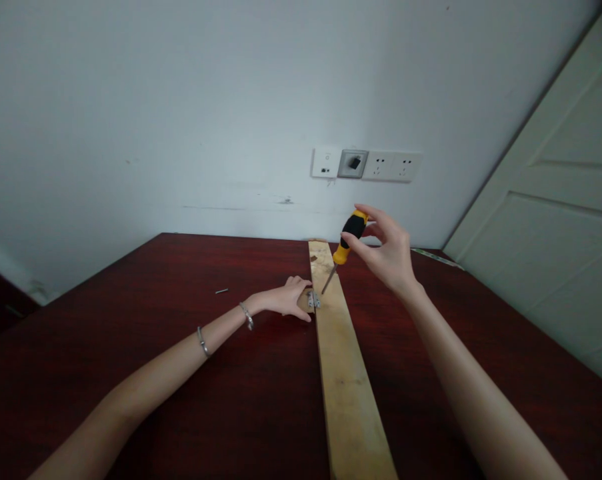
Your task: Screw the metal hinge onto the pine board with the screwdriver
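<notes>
A long pale wooden plank (345,373) lies lengthwise on the dark red table (191,387). A small metal hinge (313,300) sits at the plank's left edge. My left hand (287,299) rests on the table against that edge, fingers curled and pressing on the hinge. My right hand (387,252) grips a yellow and black screwdriver (347,241) by its handle, tilted, with the tip down on the plank just right of the hinge. Two bracelets circle my left wrist and forearm.
A loose screw (221,291) lies on the table to the left of my left hand. Wall sockets (365,165) sit on the white wall behind the table. A pale door (555,220) stands at the right.
</notes>
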`<state>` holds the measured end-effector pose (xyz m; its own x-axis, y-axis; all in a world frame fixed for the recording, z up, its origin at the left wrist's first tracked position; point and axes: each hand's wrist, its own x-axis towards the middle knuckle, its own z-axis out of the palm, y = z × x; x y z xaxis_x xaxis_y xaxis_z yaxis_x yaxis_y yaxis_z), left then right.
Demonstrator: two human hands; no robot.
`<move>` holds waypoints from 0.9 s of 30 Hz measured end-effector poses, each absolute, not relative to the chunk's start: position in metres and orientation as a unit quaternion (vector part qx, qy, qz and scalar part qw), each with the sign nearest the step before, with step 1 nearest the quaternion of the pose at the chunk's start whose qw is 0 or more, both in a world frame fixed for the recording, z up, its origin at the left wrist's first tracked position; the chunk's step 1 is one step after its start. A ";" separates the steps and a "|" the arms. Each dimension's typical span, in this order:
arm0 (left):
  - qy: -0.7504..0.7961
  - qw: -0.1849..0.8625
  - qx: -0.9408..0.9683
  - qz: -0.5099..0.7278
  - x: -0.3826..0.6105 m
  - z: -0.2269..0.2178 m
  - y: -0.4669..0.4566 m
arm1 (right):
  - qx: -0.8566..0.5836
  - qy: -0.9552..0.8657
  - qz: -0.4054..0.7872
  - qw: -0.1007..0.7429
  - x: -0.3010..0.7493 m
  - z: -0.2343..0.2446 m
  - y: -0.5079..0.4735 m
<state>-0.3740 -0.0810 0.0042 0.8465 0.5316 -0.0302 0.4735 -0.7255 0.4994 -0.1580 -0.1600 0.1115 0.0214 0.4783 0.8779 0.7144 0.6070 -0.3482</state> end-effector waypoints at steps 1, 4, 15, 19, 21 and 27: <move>0.277 0.253 0.926 0.051 -0.374 0.003 -0.080 | -0.427 -0.700 -0.100 0.564 -0.160 0.111 -0.161; 0.274 0.251 0.927 0.056 -0.374 -0.001 -0.080 | -0.421 -0.721 -0.091 0.542 -0.164 0.109 -0.161; 0.277 0.234 0.930 0.065 -0.374 -0.001 -0.082 | -0.419 -0.737 -0.080 0.524 -0.168 0.101 -0.157; 0.278 0.234 0.929 0.065 -0.374 -0.002 -0.082 | -0.414 -0.739 -0.074 0.527 -0.169 0.100 -0.156; 0.276 0.237 0.929 0.067 -0.374 -0.002 -0.082 | -0.414 -0.739 -0.076 0.526 -0.170 0.099 -0.156; 0.277 0.238 0.929 0.067 -0.374 -0.001 -0.083 | -0.410 -0.743 -0.082 0.524 -0.170 0.099 -0.155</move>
<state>-0.3737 -0.0828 -0.0013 0.8380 0.5457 -0.0076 0.4820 -0.7335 0.4792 -0.1696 -0.1552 0.0989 -0.1161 0.5222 0.8449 0.6941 0.6511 -0.3070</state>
